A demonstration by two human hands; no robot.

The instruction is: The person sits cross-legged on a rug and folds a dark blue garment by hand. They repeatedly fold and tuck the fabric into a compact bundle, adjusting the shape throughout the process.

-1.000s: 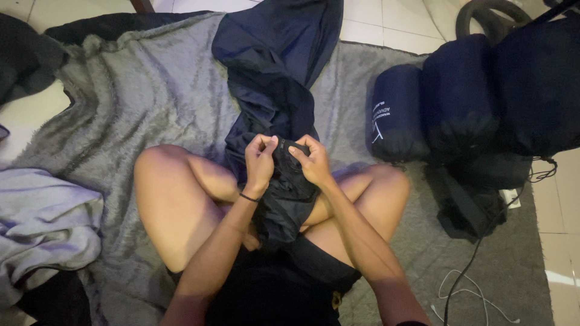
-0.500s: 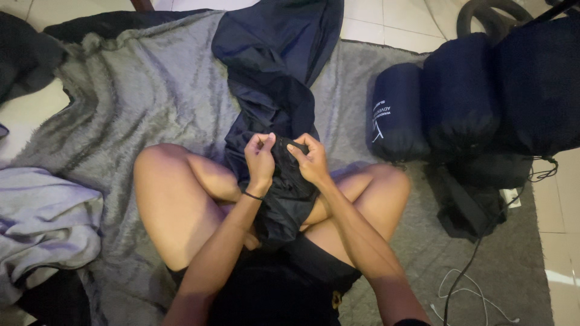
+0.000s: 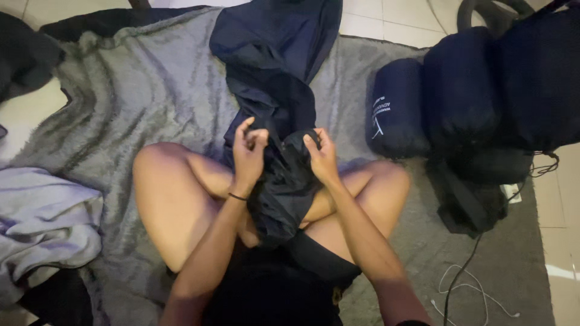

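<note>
You have both fists closed on the bunched navy sleeping bag (image 3: 272, 115) in your lap: left hand (image 3: 248, 151), right hand (image 3: 322, 158). You seem mid-gather; next, work more fabric in evenly.

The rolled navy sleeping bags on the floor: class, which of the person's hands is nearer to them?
Right. The right hand grips the dark navy fabric on the side toward the rolled sleeping bags; the left hand grips it farther away.
</note>
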